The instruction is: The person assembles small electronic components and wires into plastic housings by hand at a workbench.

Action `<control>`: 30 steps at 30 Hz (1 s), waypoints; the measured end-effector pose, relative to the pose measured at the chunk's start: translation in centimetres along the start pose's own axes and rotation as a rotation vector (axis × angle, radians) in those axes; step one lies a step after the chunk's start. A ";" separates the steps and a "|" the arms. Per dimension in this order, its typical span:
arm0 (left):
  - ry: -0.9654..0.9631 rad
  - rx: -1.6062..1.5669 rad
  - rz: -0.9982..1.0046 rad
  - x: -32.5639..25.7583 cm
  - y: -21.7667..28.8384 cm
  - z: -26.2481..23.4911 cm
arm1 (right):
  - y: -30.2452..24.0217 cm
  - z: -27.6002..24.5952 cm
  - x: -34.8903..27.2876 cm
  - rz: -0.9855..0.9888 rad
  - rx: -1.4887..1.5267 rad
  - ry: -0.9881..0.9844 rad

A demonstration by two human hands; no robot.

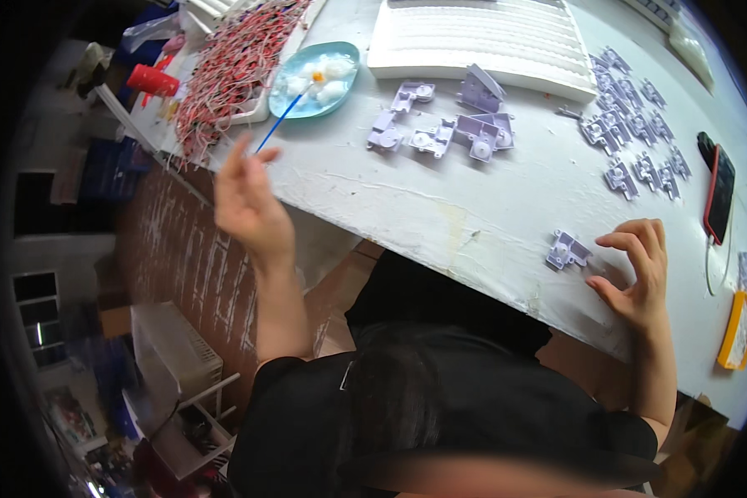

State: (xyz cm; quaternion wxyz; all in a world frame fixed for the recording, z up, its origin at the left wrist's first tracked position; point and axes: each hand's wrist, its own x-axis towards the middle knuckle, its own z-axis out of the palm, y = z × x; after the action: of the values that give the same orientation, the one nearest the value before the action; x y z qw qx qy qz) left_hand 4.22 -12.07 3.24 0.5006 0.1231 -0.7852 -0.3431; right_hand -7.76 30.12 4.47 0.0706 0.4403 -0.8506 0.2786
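My left hand [255, 199] is slightly blurred at the near table edge, its fingers loosely curved and apart. The lower end of a thin blue stick [280, 121] lies by its thumb and forefinger, and I see no firm grip on it. The stick leans over the rim of a turquoise dish [341, 103] with white fluffy lumps, its far end beside a small orange piece [317, 76]. My right hand [639, 274] is open, fingers curved, just right of a small pale-purple plastic housing [567, 251] on the table; nothing shows in its grasp.
More purple housings sit in a middle group [483, 137] and a right-hand cluster [631, 108]. Behind are a ridged white foam tray [481, 37] and red-and-white wires [232, 66]. A phone [720, 195] with a cable and a yellow-rimmed box [739, 330] lie at right.
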 end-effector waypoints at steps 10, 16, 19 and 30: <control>0.123 0.328 -0.116 7.9 -9.2 -8.2 | 1.0 -0.2 -0.2 -0.045 0.000 0.051; -0.075 0.287 -0.250 7.2 -11.2 -6.8 | 1.0 -0.4 -0.5 0.005 0.003 0.028; -0.130 0.307 -0.237 7.1 -10.9 -5.6 | 0.9 -0.5 -0.4 0.001 0.006 0.025; -0.416 0.584 -0.048 8.6 -8.9 -2.8 | 1.1 -0.2 -0.5 0.001 0.021 0.009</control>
State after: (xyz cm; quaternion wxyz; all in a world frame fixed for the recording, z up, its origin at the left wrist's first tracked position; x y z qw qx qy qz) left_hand 1.30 -24.40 4.10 0.2656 0.2068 -0.9321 -0.1334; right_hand -8.32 31.08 3.98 0.0694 0.4395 -0.8475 0.2896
